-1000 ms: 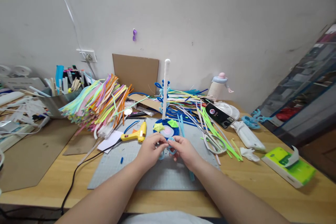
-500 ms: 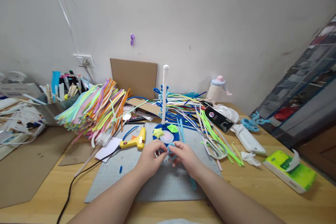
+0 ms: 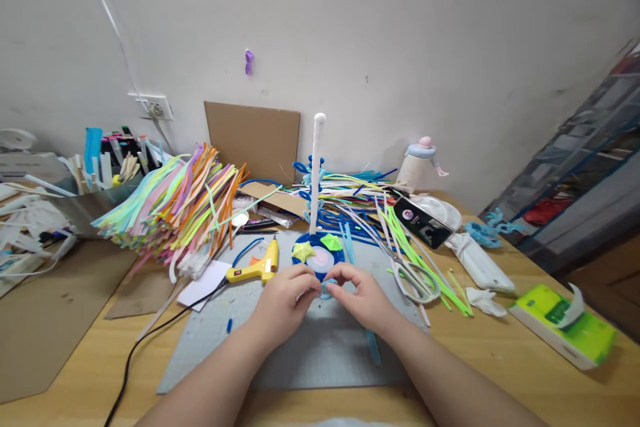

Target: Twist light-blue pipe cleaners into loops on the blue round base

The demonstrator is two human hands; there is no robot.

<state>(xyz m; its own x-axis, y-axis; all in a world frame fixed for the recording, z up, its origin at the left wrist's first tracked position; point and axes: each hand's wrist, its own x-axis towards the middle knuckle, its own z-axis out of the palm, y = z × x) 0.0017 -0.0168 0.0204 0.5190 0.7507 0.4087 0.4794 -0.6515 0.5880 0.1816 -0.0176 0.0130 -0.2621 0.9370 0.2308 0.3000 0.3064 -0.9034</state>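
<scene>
Between my fingertips is a small light-blue pipe cleaner piece [image 3: 326, 289], mostly hidden by the fingers. My left hand [image 3: 289, 297] pinches it from the left, and my right hand [image 3: 361, 297] pinches it from the right. Just behind them stands a round dark-blue base [image 3: 301, 269] with a pale pink and white centre. A yellow star [image 3: 303, 253] and a bright green shape [image 3: 331, 242] sit on that base. From its back edge a white fuzzy post [image 3: 316, 173] rises upright, with blue curled loops [image 3: 303, 195] beside it.
A grey cutting mat [image 3: 210, 353] lies under my hands. To the left are a yellow glue gun [image 3: 255, 269] with a black cord and a bundle of coloured pipe cleaners [image 3: 175, 207]. Scissors [image 3: 417, 282], a phone [image 3: 423, 222] and a green tissue pack [image 3: 565, 327] lie to the right.
The view has shifted slightly. My right hand's fingers have moved a little and now show less of the light-blue piece; both hands stay in front of the base.
</scene>
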